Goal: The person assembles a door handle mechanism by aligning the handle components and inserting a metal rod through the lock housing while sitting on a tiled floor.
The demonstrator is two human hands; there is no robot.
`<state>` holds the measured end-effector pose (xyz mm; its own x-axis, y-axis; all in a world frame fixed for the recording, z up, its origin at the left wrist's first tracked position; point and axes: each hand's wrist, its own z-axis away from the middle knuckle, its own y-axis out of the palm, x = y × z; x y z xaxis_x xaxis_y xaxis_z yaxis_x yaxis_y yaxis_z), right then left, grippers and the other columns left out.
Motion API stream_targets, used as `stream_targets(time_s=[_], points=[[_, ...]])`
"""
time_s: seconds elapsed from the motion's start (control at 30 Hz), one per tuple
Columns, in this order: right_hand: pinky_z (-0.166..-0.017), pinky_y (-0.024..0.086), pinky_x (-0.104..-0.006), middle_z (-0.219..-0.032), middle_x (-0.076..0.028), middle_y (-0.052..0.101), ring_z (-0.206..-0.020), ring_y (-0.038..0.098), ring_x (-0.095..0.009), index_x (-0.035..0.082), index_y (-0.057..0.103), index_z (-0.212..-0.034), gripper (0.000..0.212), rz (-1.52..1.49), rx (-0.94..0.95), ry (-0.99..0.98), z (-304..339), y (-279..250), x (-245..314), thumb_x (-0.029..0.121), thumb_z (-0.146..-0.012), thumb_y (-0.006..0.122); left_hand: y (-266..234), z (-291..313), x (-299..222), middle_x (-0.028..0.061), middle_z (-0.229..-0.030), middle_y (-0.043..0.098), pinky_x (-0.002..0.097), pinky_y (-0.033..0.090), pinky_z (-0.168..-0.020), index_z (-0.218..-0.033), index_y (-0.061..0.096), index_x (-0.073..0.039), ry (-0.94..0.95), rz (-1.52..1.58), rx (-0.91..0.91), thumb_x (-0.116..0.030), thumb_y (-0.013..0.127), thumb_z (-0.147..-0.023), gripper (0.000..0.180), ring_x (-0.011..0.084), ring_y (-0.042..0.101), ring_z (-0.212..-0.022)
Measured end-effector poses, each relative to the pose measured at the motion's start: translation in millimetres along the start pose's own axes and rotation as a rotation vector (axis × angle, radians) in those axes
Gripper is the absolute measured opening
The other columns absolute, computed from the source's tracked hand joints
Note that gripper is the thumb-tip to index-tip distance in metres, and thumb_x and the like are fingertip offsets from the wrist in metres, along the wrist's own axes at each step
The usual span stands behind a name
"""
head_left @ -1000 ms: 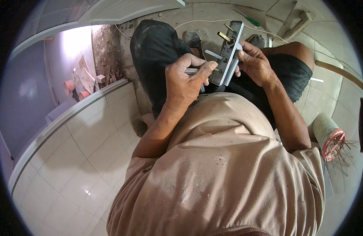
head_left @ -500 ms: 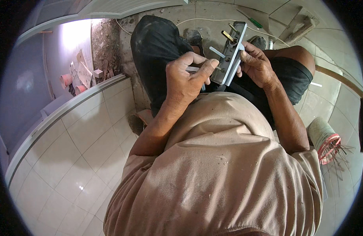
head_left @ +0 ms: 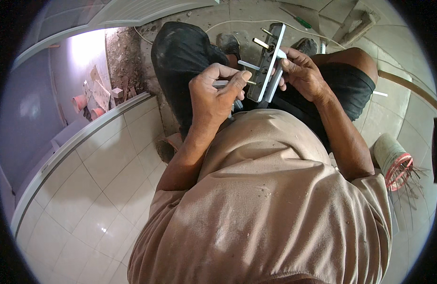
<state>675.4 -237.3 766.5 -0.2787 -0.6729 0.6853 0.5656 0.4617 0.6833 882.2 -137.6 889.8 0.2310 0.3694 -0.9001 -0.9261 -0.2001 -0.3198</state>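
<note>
My right hand [head_left: 303, 73] grips a long metal door-lock plate [head_left: 268, 61] by its right edge and holds it tilted above my lap. Short metal pins stick out of the plate's face toward the left. My left hand [head_left: 213, 94] is closed on a thin metal tool [head_left: 223, 84] whose tip points at the lower part of the plate, with the thumb stretched toward the plate. Both hands are above my dark shorts [head_left: 185, 57], in front of my beige shirt [head_left: 270, 199].
White floor tiles [head_left: 85, 189] lie to my left, edged by a white frame strip [head_left: 81, 142]. Rubble and broken pieces [head_left: 97, 94] lie beyond it. A green-handled screwdriver [head_left: 299, 20] and a white cable [head_left: 237, 23] lie on the concrete ahead. An orange-rimmed bucket [head_left: 393, 161] stands at right.
The lock plate and both hands have stayed together above my lap. The view has shifted a little; my left thumb now reaches closer to the plate.
</note>
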Motion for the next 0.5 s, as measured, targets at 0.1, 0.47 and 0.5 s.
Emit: stream_targets(time_s=[0.1,0.47,0.5], points=[[-0.06,0.053,-0.0277,-0.097,-0.008,0.071,-0.071,0.063,-0.013,0.005,0.057,-0.137,0.038,0.013,0.016,-0.009,-1.1,-1.9,-0.8,0.024,-0.104,0.057,-1.4,-0.1,-1.6,0.0119,-0.076,0.071,0.0244,0.055,-0.06,-0.101,0.069,0.007,0.022,0.041,0.0,-0.007,0.072,-0.092,0.017,0.0117,0.068,-0.064],[-0.06,0.054,-0.0283,-0.097,-0.008,0.071,-0.071,0.063,-0.013,0.005,0.057,-0.136,0.038,0.01,0.013,-0.019,-1.8,-2.9,-2.1,0.025,-0.104,0.056,-4.3,0.3,1.0,0.0137,-0.078,0.071,0.0254,0.055,-0.06,-0.105,0.068,0.007,0.001,0.027,0.011,-0.011,0.069,-0.094,0.021,0.0122,0.068,-0.065],[-0.06,0.053,-0.0281,-0.097,-0.008,0.071,-0.071,0.063,-0.013,0.005,0.057,-0.136,0.038,0.008,0.009,-0.019,-1.1,-3.1,-1.9,0.026,-0.104,0.056,-4.0,0.3,1.6,0.0139,-0.079,0.071,0.0256,0.055,-0.06,-0.104,0.068,0.007,0.025,0.055,0.024,-0.011,0.069,-0.094,0.021,0.0124,0.068,-0.065]])
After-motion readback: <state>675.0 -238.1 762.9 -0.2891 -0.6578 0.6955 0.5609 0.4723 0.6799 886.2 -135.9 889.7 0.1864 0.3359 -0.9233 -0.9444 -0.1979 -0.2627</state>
